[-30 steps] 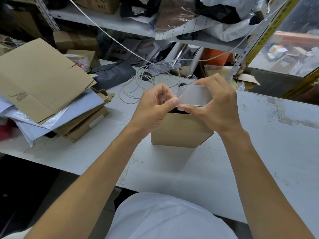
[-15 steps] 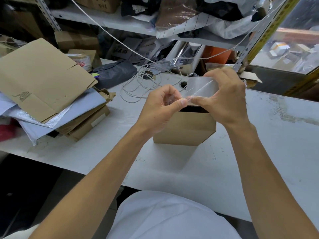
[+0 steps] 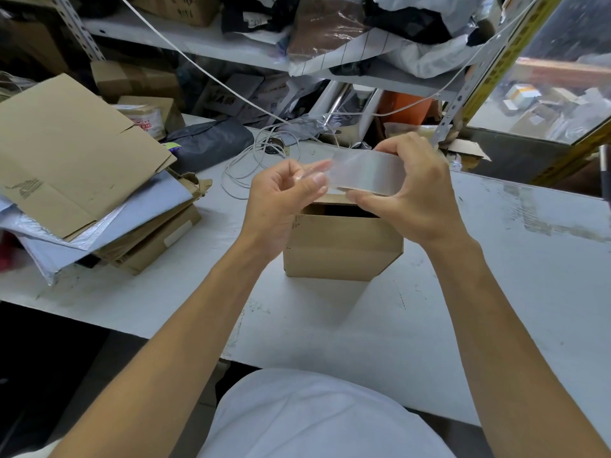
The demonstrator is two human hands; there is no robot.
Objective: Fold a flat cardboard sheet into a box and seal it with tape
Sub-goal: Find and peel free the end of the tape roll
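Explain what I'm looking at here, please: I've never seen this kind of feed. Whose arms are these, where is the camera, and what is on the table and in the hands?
There is no machine here: the two bare arms belong to a person, and the single camera sits on their head, looking forward and down. The right hand grips a roll of clear tape. The left hand pinches the tape's loose end, and both are held just above a small cardboard box. The box stands on a white table, and its top looks open, not yet sealed. To the left lies a pile of flat cardboard sheets over grey mailing bags; behind the box, a coiled white cable.
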